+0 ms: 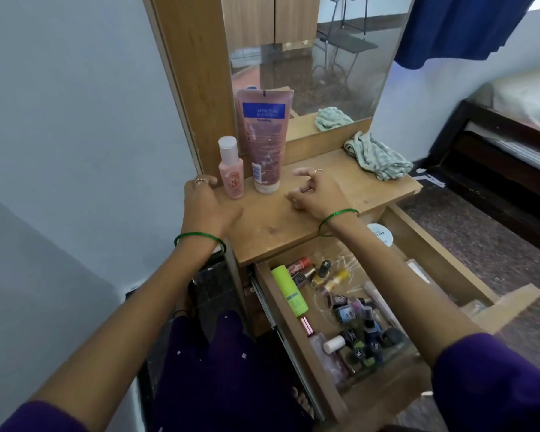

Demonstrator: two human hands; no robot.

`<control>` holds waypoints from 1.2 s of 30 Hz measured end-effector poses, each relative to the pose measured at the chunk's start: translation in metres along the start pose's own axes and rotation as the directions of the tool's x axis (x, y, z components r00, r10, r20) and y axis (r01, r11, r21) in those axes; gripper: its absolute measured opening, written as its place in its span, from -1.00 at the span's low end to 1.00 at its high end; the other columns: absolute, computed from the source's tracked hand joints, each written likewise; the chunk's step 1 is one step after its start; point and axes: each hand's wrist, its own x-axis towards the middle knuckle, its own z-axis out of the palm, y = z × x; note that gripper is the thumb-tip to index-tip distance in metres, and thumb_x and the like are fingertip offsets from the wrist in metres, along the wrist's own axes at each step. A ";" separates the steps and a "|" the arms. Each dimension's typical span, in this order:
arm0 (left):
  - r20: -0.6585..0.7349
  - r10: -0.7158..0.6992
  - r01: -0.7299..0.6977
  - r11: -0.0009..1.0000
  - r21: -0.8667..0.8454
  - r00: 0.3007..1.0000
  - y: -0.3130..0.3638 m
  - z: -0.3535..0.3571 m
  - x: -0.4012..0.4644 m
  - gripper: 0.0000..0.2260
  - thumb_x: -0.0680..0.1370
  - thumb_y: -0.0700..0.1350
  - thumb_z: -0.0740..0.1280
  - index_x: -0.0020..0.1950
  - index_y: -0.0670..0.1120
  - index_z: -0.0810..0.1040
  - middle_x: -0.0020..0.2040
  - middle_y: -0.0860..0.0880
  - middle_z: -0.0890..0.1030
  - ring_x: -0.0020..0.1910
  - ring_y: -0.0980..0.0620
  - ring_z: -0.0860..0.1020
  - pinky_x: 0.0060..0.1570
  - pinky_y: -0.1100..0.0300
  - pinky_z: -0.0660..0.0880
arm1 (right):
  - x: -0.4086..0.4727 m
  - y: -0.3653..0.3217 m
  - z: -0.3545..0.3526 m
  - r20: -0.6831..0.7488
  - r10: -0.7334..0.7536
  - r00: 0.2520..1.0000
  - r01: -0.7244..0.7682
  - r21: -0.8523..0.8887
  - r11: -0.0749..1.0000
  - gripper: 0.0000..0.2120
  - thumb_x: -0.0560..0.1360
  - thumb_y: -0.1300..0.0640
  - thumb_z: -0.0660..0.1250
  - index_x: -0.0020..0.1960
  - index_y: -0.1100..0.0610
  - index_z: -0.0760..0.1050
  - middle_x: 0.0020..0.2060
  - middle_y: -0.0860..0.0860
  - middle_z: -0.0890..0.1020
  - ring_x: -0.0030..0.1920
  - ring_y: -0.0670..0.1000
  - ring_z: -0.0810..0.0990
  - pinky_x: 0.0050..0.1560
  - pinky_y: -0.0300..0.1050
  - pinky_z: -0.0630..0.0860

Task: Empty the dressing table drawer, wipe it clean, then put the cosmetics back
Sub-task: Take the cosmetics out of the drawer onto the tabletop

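Fingers on her right hand (317,194) hang loosely curled above the dressing table top (371,194), holding nothing; the left hand (205,198) lies flat at the table's left edge, just beside a small pink bottle (231,169). A tall pink tube (264,138) stands on its cap next to it. Below, the drawer (296,344) is pulled out, crowded with nail polish bottles (360,325), a green tube (289,289) and a white-lidded jar (382,233). A crumpled striped cloth (378,155) sits by the mirror (325,57).
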 end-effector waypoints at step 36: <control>0.924 -0.001 -0.918 0.112 0.380 0.382 0.041 0.096 -0.065 -0.51 0.45 0.20 0.37 0.22 -0.11 0.48 0.23 -0.06 0.50 0.23 -0.06 0.43 0.11 0.07 0.41 | -0.090 0.089 -0.039 -0.047 -0.038 0.998 0.024 -0.277 0.960 -0.61 0.46 -0.04 0.37 -0.13 0.32 0.45 -0.32 0.14 0.50 -0.31 0.03 0.39 -0.35 -0.35 0.29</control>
